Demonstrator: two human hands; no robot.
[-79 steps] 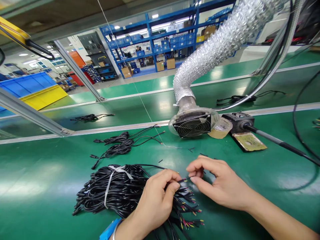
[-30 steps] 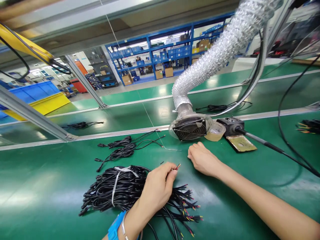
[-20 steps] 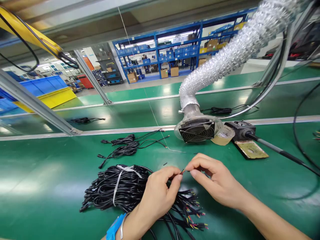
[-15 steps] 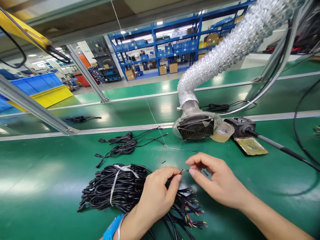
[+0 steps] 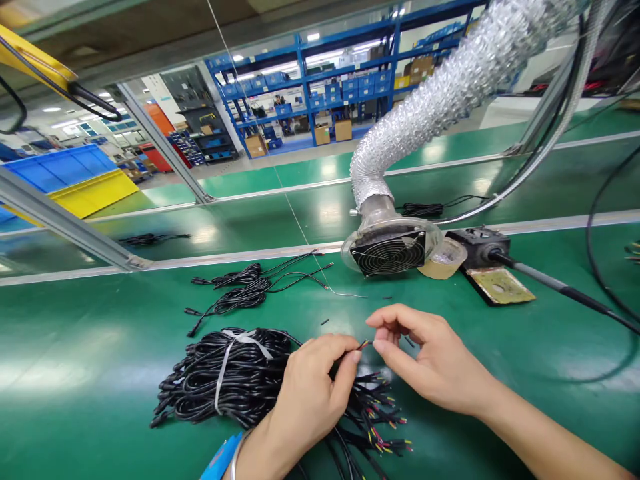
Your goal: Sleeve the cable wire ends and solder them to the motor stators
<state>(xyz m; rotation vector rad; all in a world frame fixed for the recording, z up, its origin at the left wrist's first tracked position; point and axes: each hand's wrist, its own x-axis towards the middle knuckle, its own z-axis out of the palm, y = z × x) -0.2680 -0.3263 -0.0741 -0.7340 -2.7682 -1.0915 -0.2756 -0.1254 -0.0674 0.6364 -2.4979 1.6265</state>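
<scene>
My left hand (image 5: 317,377) is closed in a pinch on a black cable, whose end of thin coloured wires (image 5: 364,345) pokes out past the fingertips. Facing it, my right hand (image 5: 425,350) has its thumb and fingers curled around a small black piece of heat-shrink tube (image 5: 371,343), mostly hidden at the thumb tip. The tube meets the wire tips. Beneath my left hand lies a thick bundle of black cables (image 5: 240,373), tied with a whitish band. Its stripped ends (image 5: 383,420) with red, yellow and black wires fan out between my hands.
Two coiled cables (image 5: 245,293) lie behind the bundle. Short black tube pieces (image 5: 325,322) are scattered on the green bench. A fume extractor (image 5: 390,253) on a silver duct stands at the back, beside a tape roll (image 5: 444,260) and a soldering iron in its holder (image 5: 485,250).
My right hand has moved slightly left, bringing the small black tube from just short of the wire tips up against them. The left hand keeps its pinch on the cable. The view has shifted slightly.
</scene>
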